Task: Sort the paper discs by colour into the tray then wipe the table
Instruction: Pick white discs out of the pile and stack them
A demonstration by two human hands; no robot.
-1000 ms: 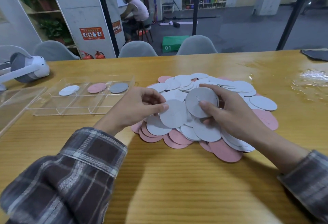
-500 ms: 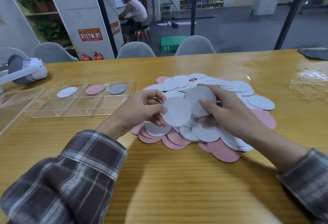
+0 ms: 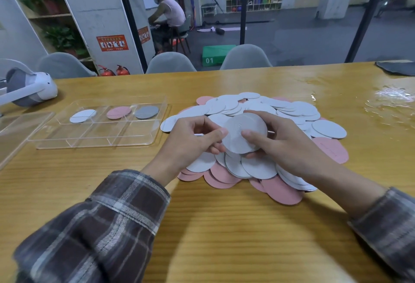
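Sleeves: the left sleeve [image 3: 101,226] and the right sleeve [image 3: 386,226], both checked, reach in from the near edge over the table [image 3: 224,237].
Left hand [image 3: 193,141]: fingers curled, with the thumb tip and fingers pinching the left edge of the white disc [image 3: 246,125].
Right hand [image 3: 287,145]: the thumb lies on the disc's face and the fingers curl behind, grasping it from the right.
White disc: held between the 2 hands, tilted towards the camera, just above the near side of the pile. I cannot tell whether more discs sit behind it.
Pile [image 3: 292,112]: white discs mostly on top, pink ones showing at the near and right edges. It lies mid-table, just right of the tray.
Tray [image 3: 101,143]: clear and divided. The 3 far compartments hold 1 disc each: left disc [image 3: 82,116] white, middle disc [image 3: 118,112] pink, right disc [image 3: 146,112] grey.
Lid [image 3: 18,132]: clear, lying left of the tray.
Headset [image 3: 31,87]: white and grey, on the table at far left.
Wet patch [image 3: 393,98]: shiny, on the table at far right.
Cloth [image 3: 397,67]: dark, at the far right edge of the table.
Chairs [image 3: 170,62]: grey, beyond the table's far side.
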